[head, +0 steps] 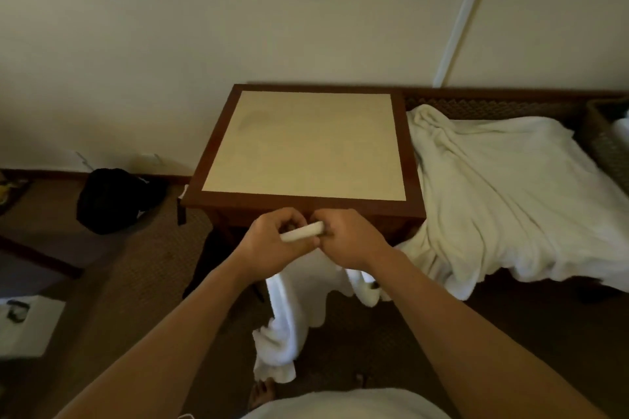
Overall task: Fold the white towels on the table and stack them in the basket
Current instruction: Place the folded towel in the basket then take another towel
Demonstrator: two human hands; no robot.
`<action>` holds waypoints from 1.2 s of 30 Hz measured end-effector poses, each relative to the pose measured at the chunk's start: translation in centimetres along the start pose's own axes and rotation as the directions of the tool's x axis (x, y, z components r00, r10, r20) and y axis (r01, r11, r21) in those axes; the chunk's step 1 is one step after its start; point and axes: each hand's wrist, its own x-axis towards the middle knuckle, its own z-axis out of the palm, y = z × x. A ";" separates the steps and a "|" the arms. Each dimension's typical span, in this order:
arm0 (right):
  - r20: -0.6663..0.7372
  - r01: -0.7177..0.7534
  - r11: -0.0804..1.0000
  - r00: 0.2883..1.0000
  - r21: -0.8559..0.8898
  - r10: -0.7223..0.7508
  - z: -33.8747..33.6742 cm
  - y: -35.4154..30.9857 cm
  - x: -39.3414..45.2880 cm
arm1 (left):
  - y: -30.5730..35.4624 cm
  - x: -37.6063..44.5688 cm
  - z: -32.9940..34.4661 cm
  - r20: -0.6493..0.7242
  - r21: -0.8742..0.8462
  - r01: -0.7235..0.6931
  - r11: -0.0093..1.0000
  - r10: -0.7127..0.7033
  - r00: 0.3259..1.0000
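**Head view: both hands gripped a white towel at the table's near edge**

Just below centre, the left hand (272, 241) and right hand (343, 241) met, fingers curled round a bunched, rolled edge of a soft white towel (289, 309) that hung in limp folds toward the carpet. Above them stood the square table (218, 149), dark wood framing a smooth beige panel. At right, another rumpled towel (503, 193) lay draped; a woven basket (606, 142) sat at the right edge.
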 end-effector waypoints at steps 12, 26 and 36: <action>-0.609 -0.037 0.899 0.724 0.436 0.325 -6.0 -3.0 -2.3 | -11.6 -0.3 -2.3 0.123 0.206 0.273 0.940 -0.302 0.946; -0.024 -0.164 0.964 0.985 0.211 0.173 0.3 -2.5 -1.5 | -4.2 1.5 -4.6 0.334 0.124 -0.202 0.971 0.151 0.930; -0.089 -0.414 0.893 0.897 0.179 0.434 -0.7 1.3 -3.8 | -10.8 0.4 -4.5 0.323 0.361 0.006 0.933 -0.131 0.937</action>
